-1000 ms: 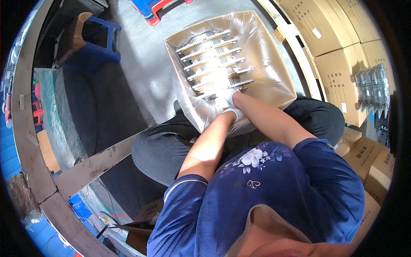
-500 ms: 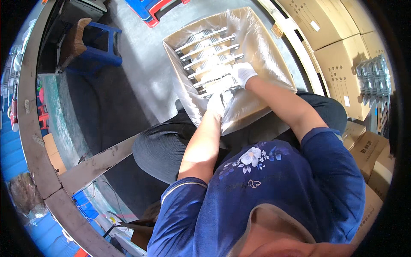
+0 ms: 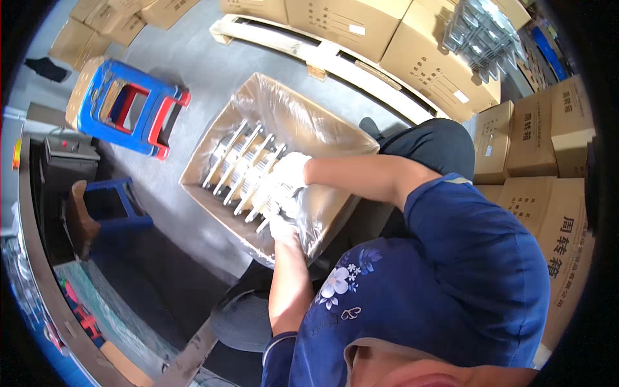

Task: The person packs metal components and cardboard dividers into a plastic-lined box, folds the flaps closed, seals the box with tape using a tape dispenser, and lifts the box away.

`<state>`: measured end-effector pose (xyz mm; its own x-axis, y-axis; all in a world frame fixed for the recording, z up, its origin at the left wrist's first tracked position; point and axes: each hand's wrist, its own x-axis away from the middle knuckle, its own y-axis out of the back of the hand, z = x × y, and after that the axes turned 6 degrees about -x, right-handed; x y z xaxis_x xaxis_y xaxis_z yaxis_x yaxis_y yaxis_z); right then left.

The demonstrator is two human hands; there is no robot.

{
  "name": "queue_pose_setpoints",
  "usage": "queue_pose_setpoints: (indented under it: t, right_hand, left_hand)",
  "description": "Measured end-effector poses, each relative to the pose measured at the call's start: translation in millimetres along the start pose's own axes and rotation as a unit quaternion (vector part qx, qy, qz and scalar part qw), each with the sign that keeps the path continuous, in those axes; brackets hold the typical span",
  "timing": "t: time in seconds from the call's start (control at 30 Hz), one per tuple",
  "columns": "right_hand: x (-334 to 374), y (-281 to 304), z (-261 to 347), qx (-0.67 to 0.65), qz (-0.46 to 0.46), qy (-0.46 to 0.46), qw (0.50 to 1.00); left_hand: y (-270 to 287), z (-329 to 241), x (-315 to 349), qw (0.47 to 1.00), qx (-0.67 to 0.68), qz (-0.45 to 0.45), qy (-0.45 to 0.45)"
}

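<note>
A cardboard box (image 3: 322, 122) lined with clear plastic stands open before my knees. Inside it, several pale metal parts with long flat bars (image 3: 242, 169) lie in a row. My left hand (image 3: 282, 229), in a white glove, is closed at the near end of the row, at the lower end of a metal part. Higher up, my right hand (image 3: 293, 170), also white-gloved, is closed round the other end of that part. Strong glare washes out the fingers and the part between them.
Ahead is a wooden pallet (image 3: 284, 40) under large cardboard cartons (image 3: 425, 64). A cluster of metal pieces (image 3: 482, 39) sits on a carton. More cartons (image 3: 532, 138) stand at right. At left are a blue and red stool (image 3: 132, 106) and a blue stool (image 3: 116, 203); a bench edge (image 3: 39, 271) runs alongside.
The view has swung to the right, so the box appears farther left and turned. Both hands remain inside the box at the near end of the row of metal parts.
</note>
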<state>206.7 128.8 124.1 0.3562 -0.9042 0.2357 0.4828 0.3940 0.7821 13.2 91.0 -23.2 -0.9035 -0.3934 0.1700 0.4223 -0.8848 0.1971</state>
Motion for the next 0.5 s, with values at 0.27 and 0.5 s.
queue_pose_setpoints:
  t: [0.27, 0.5]
  right_hand:
    - [43, 155, -174, -0.123, -0.365, -0.092, 0.918]
    - [133, 178, -300, -0.03, -0.248, -0.479, 0.842]
  left_hand:
    - [39, 31, -12, 0.674, -0.638, -0.037, -0.371]
    - [41, 26, -4, 0.362, -0.773, -0.104, -0.51]
